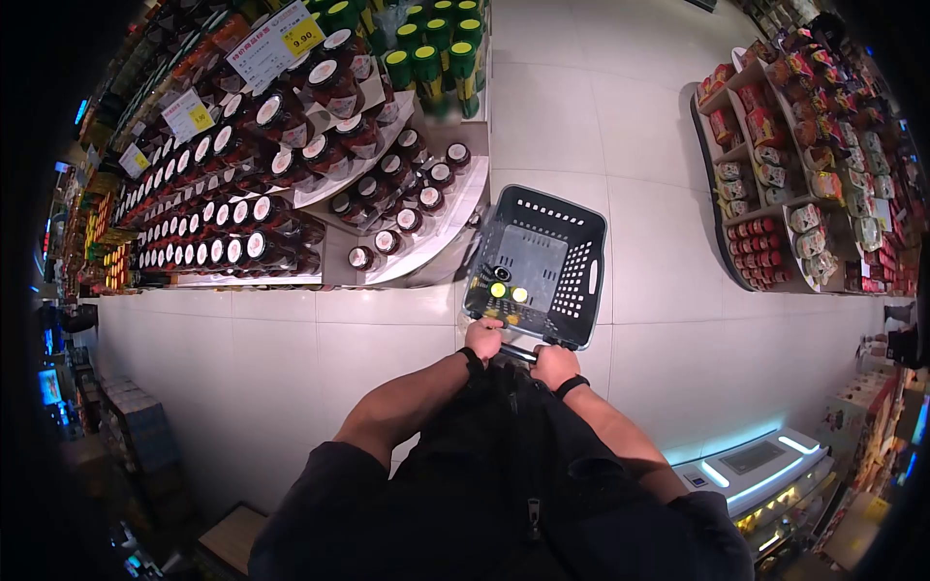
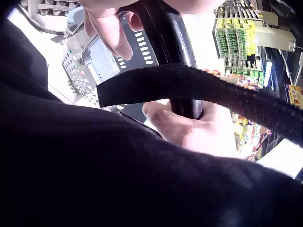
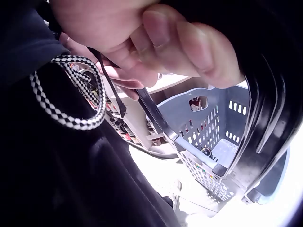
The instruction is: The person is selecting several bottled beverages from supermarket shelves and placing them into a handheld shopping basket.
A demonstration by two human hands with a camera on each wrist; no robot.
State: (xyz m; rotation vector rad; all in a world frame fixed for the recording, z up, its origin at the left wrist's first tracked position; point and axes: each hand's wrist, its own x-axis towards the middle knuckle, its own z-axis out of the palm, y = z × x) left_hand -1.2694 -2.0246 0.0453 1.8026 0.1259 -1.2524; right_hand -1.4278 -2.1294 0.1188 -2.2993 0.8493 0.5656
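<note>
A dark grey plastic shopping basket with perforated walls sits in front of the person in the head view. Its black handle reaches back toward the body. Gripping the handle's left part is my left hand, with its fingers hanging beside the bar in the left wrist view. My right hand holds the other end, its fingers curled in the right wrist view. Inside the basket stand two items with yellow-green lids and a dark round-topped item.
Tiered shelves of dark jars with white-labelled lids rise at the left, their curved white end close beside the basket. Green canisters stand behind them. A snack shelf is at the right, and a lit chiller case at the lower right.
</note>
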